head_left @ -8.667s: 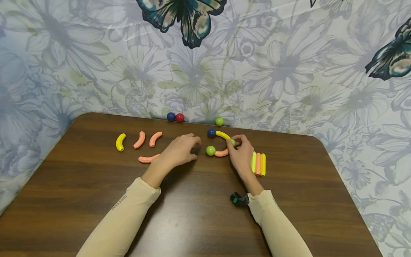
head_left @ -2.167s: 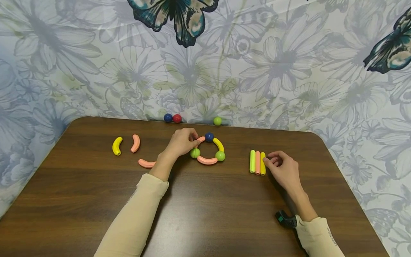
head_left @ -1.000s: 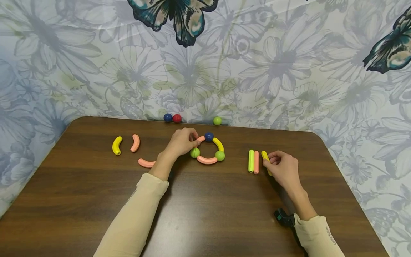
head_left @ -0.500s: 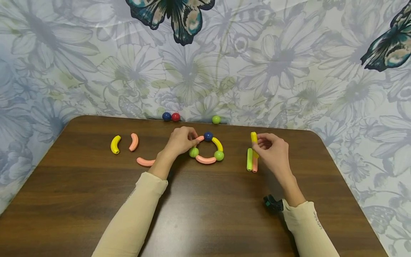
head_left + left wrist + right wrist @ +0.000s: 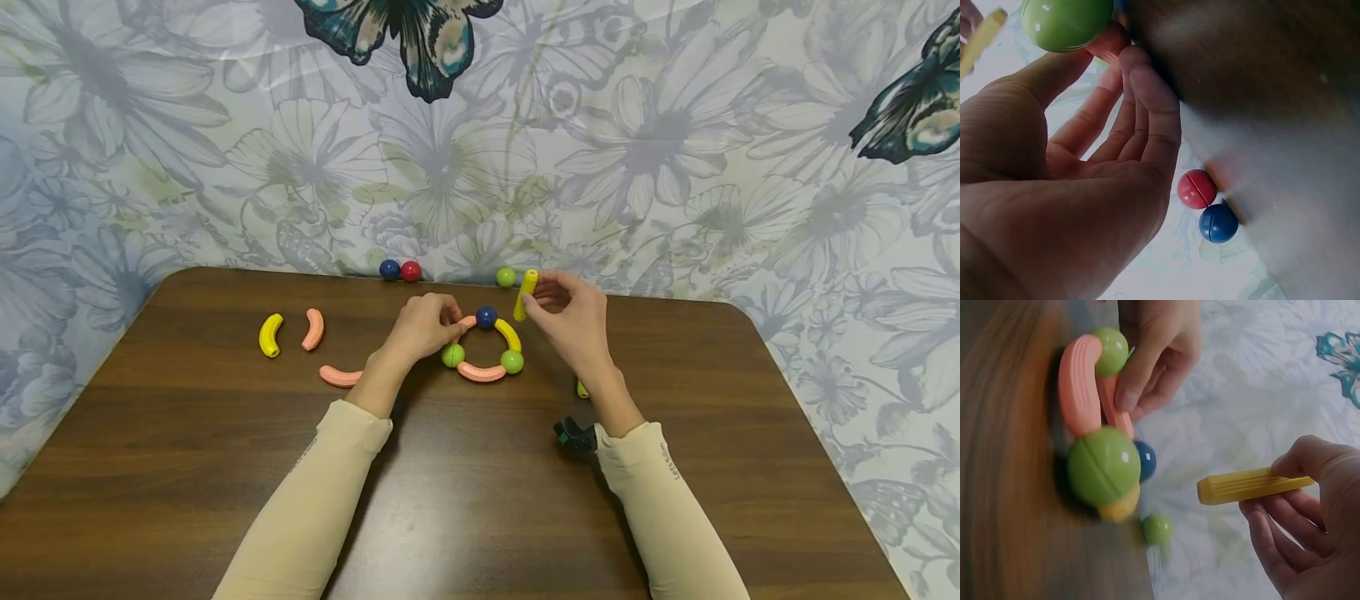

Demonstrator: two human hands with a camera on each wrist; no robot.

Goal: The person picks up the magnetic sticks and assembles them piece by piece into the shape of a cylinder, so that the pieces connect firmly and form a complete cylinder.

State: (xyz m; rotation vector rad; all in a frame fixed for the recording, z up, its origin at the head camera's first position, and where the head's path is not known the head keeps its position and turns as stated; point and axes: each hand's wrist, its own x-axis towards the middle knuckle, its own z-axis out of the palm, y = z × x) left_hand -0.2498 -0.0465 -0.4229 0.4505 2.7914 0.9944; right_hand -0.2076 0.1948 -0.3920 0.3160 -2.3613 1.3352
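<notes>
The right hand has come up from the straight sticks at the table's right side and now holds the yellow stick in the air, just right of the ring and clear of the table. Thumb and fingertips pinch the stick at one end; the other end juts free toward the ring, plain in the right wrist view.

Nearest, a small dark device sits at the right wrist. Just beyond, one end of a green stick peeps out from behind that wrist.

The left hand has stayed at the ring's left side, fingers curled and pinching the pink arc by the green ball.

The stick looks like a light, rigid, ribbed plastic piece: easy to pinch, unlikely to bend. I judge that a grip nearer its middle would steady it more. The ring probably shifts easily, so bracing it makes sense.

To the left lie a pink arc, another pink arc and a yellow arc. Farthest, against the wall, rest a blue ball touching a red ball, and a green ball apart.
</notes>
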